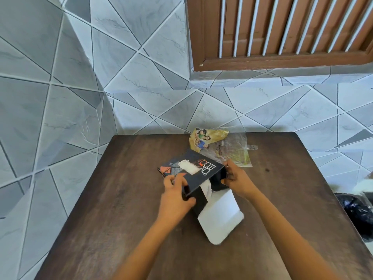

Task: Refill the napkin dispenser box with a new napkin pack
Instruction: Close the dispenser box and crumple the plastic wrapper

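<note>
From the head camera, you have the black napkin dispenser box [193,174] near the middle of the dark wooden table [121,199], tilted, with its printed top face toward you and white napkin showing through the slot. Your left hand [175,195] grips the box's near-left corner, fingers curled over the top edge and thumb pressed against the side. Your right hand [235,177] holds the box's right end, fingers bent and closed around that edge. A white napkin pack [221,217] sticks out of the box's open near end and slopes down so that its lower corner rests on the table between your forearms; a fold of white napkin hangs at the opening above it. Just behind the box lies an empty clear plastic wrapper [232,150] with a gold printed panel, touching the box's far corner. A black plastic bag [355,213] sits off the table's right side.
</note>
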`<action>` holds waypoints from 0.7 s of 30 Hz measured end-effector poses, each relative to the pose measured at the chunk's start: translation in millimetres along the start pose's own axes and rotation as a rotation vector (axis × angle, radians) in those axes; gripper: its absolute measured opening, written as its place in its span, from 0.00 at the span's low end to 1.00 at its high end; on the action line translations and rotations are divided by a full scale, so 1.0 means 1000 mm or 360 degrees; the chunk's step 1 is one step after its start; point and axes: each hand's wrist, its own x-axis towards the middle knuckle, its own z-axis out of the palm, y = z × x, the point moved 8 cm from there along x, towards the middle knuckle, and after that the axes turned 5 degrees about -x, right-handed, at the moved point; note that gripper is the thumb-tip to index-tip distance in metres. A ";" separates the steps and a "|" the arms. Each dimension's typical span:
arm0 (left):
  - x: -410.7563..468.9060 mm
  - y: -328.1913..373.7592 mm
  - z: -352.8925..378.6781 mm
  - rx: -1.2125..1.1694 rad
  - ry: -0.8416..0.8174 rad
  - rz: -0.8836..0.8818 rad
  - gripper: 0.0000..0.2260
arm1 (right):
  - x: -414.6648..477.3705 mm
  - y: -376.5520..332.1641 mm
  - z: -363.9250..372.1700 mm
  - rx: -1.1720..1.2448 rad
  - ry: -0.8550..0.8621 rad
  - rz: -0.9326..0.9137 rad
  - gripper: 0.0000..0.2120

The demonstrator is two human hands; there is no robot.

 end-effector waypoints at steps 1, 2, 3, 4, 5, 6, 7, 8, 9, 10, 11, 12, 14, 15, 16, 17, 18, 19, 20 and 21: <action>-0.002 -0.002 0.010 0.0054 -0.0026 0.0000 0.18 | 0.002 0.006 0.001 -0.0033 0.0053 0.0012 0.18; -0.002 -0.003 0.020 0.0127 -0.0056 0.0005 0.18 | 0.003 0.012 0.001 -0.0077 0.0126 0.0030 0.17; -0.003 -0.005 0.029 0.0218 -0.0083 0.0017 0.17 | 0.003 0.018 0.004 -0.0116 0.0190 0.0042 0.17; -0.005 -0.007 0.038 0.0307 -0.0111 0.0028 0.16 | 0.002 0.023 0.007 -0.0155 0.0224 0.0058 0.19; -0.006 -0.008 0.045 0.0374 -0.0133 0.0037 0.16 | 0.000 0.028 0.012 -0.0168 0.0239 0.0063 0.20; -0.007 -0.009 0.050 0.0414 -0.0160 0.0040 0.15 | -0.002 0.032 0.016 -0.0154 0.0251 0.0077 0.21; -0.006 -0.010 0.052 0.0425 -0.0199 0.0043 0.16 | -0.005 0.037 0.020 -0.0107 0.0266 0.0111 0.21; -0.004 -0.010 0.051 0.0419 -0.0245 0.0050 0.16 | -0.010 0.041 0.024 -0.0018 0.0280 0.0171 0.23; 0.000 -0.012 0.048 0.0410 -0.0292 0.0052 0.16 | -0.016 0.046 0.029 0.0102 0.0290 0.0236 0.24; 0.006 -0.013 0.042 0.0396 -0.0322 0.0051 0.15 | -0.022 0.050 0.036 0.0211 0.0296 0.0286 0.26; 0.015 -0.014 0.031 0.0369 -0.0303 0.0042 0.14 | -0.027 0.052 0.043 0.0294 0.0305 0.0310 0.27; 0.025 -0.014 0.017 0.0332 -0.0226 0.0033 0.12 | -0.032 0.051 0.050 0.0356 0.0311 0.0320 0.27; 0.047 -0.019 -0.011 0.0288 0.0008 -0.0005 0.11 | -0.039 0.048 0.064 0.0491 0.0296 0.0297 0.28; 0.060 -0.026 -0.021 0.0294 0.0076 -0.0035 0.14 | -0.041 0.045 0.070 0.0558 0.0269 0.0282 0.29; 0.071 -0.035 -0.026 0.0299 0.0065 -0.0093 0.20 | -0.042 0.043 0.075 0.0602 0.0241 0.0276 0.30; 0.080 -0.045 -0.027 0.0286 -0.0003 -0.0161 0.25 | -0.044 0.042 0.079 0.0614 0.0203 0.0272 0.32; 0.087 -0.055 -0.026 0.0258 -0.0092 -0.0216 0.30 | -0.045 0.042 0.083 0.0602 0.0152 0.0260 0.34; 0.091 -0.064 -0.024 0.0216 -0.0176 -0.0240 0.32 | -0.046 0.042 0.085 0.0572 0.0092 0.0235 0.37; 0.092 -0.067 -0.023 0.0196 -0.0237 -0.0244 0.32 | -0.048 0.043 0.087 0.0514 0.0033 0.0207 0.39; 0.092 -0.070 -0.024 0.0232 -0.0264 -0.0236 0.31 | -0.049 0.043 0.089 0.0427 -0.0033 0.0184 0.41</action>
